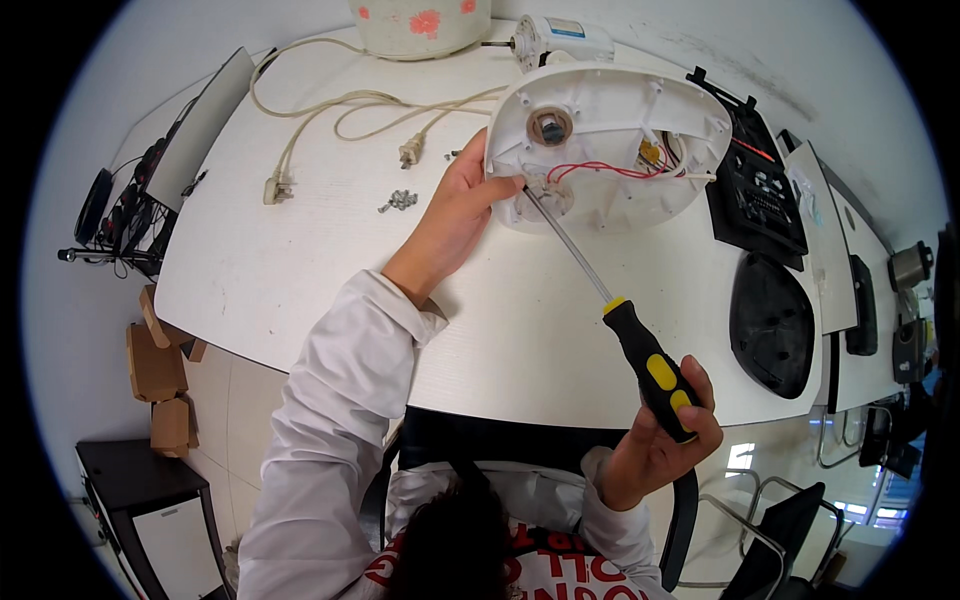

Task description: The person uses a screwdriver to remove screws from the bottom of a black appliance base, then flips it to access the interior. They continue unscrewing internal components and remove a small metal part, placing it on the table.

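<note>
My left hand [455, 215] grips the left end of a white plastic appliance housing [610, 100], its thumb resting near the inner edge. Inside the housing show red wires [600, 168], a round brown-rimmed fitting [549, 127] and a small yellowish part [650, 152]. My right hand [668, 440] is closed round the black-and-yellow handle of a screwdriver [648, 365]. The shaft slants up and left, its tip at the housing's lower left by my left thumb. Whether the tip sits in a screw is too small to tell.
A pile of screws [399, 201] lies left of my wrist. Beige cords with plugs [410, 150] stretch behind it. At the back stand a white motor [565, 42] and a flowered pot [425, 25]. To the right are a black tool case [755, 185] and a black cover [770, 325].
</note>
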